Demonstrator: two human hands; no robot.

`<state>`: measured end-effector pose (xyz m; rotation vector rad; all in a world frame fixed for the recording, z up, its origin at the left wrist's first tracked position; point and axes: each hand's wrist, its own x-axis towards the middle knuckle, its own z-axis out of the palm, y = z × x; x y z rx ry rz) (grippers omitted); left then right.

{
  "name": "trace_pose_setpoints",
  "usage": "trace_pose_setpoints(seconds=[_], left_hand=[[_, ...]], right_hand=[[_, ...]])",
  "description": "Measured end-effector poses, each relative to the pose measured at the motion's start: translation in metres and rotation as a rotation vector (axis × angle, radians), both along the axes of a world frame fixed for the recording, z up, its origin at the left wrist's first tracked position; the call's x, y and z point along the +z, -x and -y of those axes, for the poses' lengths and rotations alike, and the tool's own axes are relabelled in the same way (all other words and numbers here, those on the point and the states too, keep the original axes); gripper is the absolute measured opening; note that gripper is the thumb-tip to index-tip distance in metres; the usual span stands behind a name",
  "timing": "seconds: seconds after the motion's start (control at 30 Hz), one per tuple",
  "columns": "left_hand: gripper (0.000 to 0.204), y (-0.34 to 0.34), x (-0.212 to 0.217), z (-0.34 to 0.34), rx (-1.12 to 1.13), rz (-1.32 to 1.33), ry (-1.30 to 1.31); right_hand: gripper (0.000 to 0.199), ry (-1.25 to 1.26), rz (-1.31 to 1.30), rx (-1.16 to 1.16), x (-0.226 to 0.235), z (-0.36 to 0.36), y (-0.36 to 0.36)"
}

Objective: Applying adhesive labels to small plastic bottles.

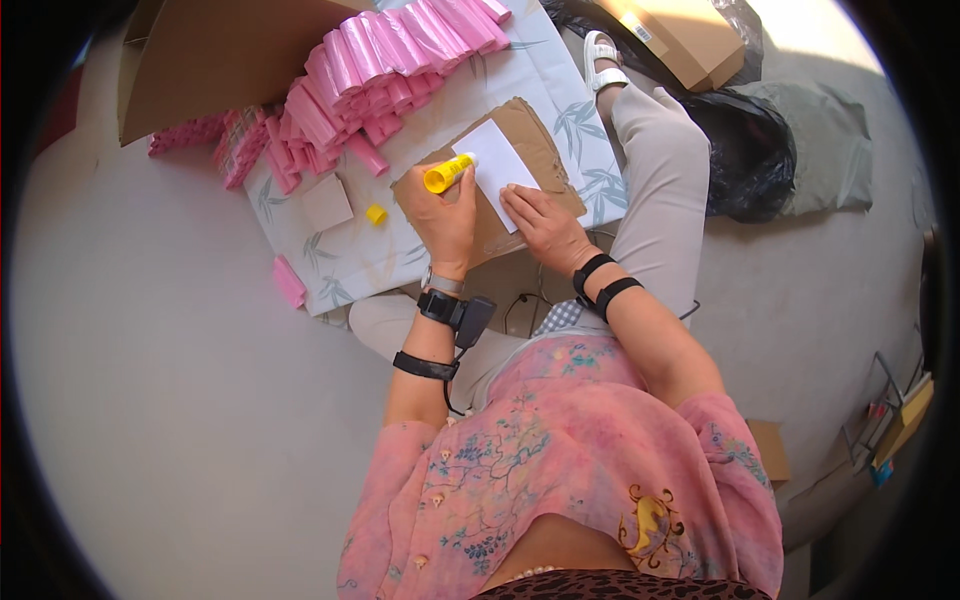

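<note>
Far left and lower left of the frame is bare pale floor [150,400], the widest open room around me. In the upper left an open cardboard box [215,55] lies tipped, and pink wrapped rolls [370,70] spill from it across the top of the frame, heaped on a pale leaf-printed sheet [345,260]. One stray pink roll [288,281] lies just off the sheet's left edge. On the sheet sit a small cardboard square [326,203] and, just right of it, a yellow cap [376,214].

At centre, my left hand [446,218] is closed around a yellow glue stick [447,174], its tip touching the left edge of a white paper [498,170]. The paper lies on a brown cardboard piece [540,150] with ragged edges, which rests on the sheet. My right hand [543,228] lies flat and open, fingers [520,200] pressing down the paper's lower end; it grips nothing. The two hands are just beside each other, with a narrow strip of cardboard between.

Right of the cardboard, my leg [660,190] runs along the sheet's right edge up to a white sandal [603,58]. Beyond it a black bag [750,150] and another cardboard box [680,35] crowd the upper right. The floor at mid right is open.
</note>
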<state>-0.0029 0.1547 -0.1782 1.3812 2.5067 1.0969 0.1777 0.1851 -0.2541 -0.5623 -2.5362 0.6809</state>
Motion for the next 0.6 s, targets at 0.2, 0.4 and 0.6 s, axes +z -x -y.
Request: trace_pose_setpoints(seconds=[0.2,0.4,0.6], left_hand=[[0.031,-0.021,-0.005,0.034,0.061,0.145,0.084],[0.027,-0.022,-0.005,0.025,0.072,0.196,0.109],[0.027,-0.008,-0.012,0.013,0.067,0.227,0.070]], right_hand=[[0.054,-0.006,0.013,0.029,0.002,0.000,0.003],[0.056,-0.011,0.023,0.032,0.003,0.000,0.003],[0.057,-0.008,0.021,0.032,0.003,-0.001,0.003]])
